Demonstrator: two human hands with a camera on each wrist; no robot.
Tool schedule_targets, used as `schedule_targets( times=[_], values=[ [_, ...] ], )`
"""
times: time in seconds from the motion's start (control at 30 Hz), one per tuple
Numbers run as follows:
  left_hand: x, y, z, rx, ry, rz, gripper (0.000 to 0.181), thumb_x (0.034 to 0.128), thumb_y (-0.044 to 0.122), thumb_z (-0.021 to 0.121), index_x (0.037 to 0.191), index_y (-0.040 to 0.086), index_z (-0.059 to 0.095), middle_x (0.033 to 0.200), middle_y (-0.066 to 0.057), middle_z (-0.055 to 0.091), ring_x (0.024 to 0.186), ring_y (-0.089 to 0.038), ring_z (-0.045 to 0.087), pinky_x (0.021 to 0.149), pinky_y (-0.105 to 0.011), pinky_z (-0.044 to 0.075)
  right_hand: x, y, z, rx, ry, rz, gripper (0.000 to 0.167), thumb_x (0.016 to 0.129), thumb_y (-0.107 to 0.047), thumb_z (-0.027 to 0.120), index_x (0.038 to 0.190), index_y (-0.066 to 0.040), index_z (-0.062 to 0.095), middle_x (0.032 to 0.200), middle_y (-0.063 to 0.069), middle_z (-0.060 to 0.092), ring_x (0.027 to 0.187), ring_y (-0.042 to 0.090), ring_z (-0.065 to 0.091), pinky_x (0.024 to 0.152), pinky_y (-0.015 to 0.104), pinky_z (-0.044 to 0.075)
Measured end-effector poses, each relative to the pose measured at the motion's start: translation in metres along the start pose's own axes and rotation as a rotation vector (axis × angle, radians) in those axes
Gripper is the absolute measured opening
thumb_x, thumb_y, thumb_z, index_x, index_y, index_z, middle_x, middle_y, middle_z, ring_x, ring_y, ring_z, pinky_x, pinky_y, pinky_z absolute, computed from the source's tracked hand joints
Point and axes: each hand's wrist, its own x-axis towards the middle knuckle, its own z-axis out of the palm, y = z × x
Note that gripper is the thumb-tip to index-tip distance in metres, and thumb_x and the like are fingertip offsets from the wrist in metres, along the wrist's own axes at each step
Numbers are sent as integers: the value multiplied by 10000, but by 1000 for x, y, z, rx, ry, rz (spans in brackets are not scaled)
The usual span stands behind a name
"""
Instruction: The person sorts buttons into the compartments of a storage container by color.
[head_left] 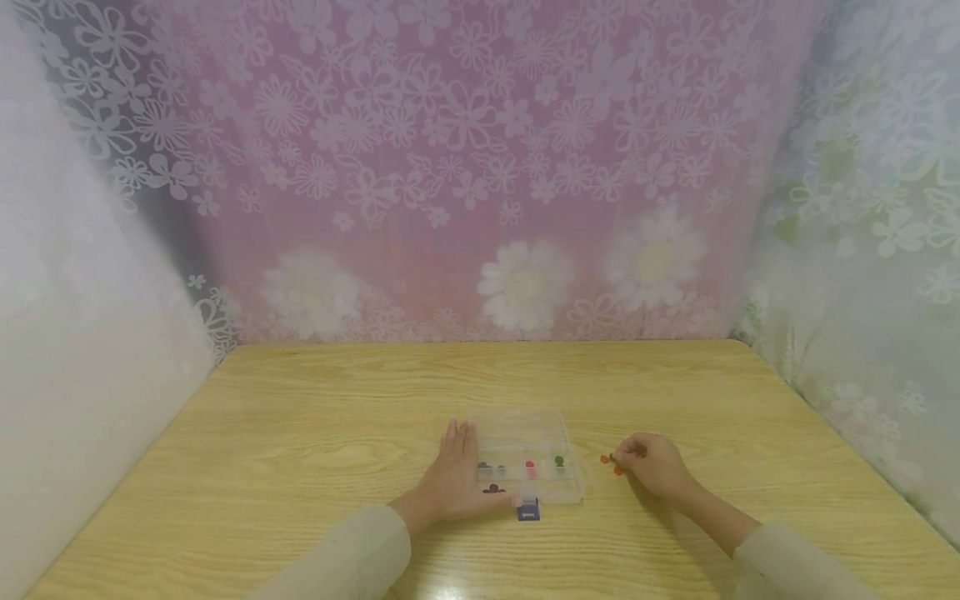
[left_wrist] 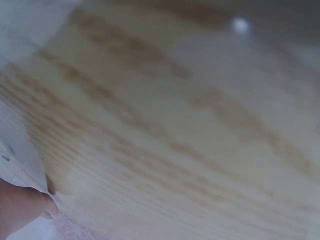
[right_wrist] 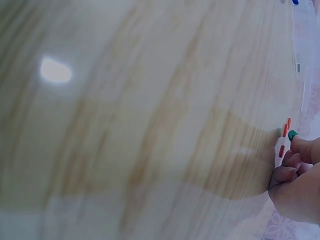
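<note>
A clear plastic compartment box lies on the wooden table. Along its left side rests my left hand, fingers straight and the thumb stretched along the front edge. Inside the box, small dark pieces, a pink piece and a green piece sit in separate compartments. My right hand, to the right of the box, pinches a small round green piece between thumb and finger. Beside those fingertips, small orange pieces lie on the table. In the left wrist view only part of the left hand shows.
A blue tab sits at the box's front edge. The wooden table extends around both hands. Flowered curtains hang behind the table and at its sides.
</note>
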Motion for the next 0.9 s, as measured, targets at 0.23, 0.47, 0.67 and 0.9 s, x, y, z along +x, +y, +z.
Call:
schedule_targets(
  times=[0.23, 0.47, 0.67, 0.9],
  values=[
    [0, 0, 1, -7, -2, -6, 1201, 699, 695, 619, 1446, -82, 90, 1525, -266, 105, 1424, -410, 10, 1162, -493, 131, -1, 0, -1, 1, 6, 3, 103, 873, -35, 582, 854, 54, 630, 750, 80, 674, 739, 170, 616, 622, 214, 492],
    [0, 0, 1, -3, -16, -8, 1188, 711, 688, 615, 1447, -80, 86, 1525, -268, 102, 1422, -414, 7, 1161, -496, 131, -2, -3, -1, -14, 28, 31, 124, 875, -64, 598, 860, 50, 646, 767, 91, 685, 798, 233, 634, 679, 302, 531],
    [0, -1, 0, -8, -17, -9, 1196, 711, 696, 609, 1451, -75, 73, 1529, -261, 86, 1424, -406, -2, 1164, -484, 130, -2, -5, -2, 20, 8, 38, 145, 886, -81, 590, 874, 52, 649, 757, 82, 685, 782, 208, 634, 722, 331, 539],
    [-1, 0, 0, -15, -24, -4, 1186, 721, 684, 609, 1449, -80, 66, 1525, -272, 80, 1423, -411, -4, 1163, -490, 126, -1, -8, -1, 58, 4, 59, 137, 876, -67, 576, 865, 46, 652, 787, 89, 688, 808, 195, 621, 617, 200, 472]
  ],
)
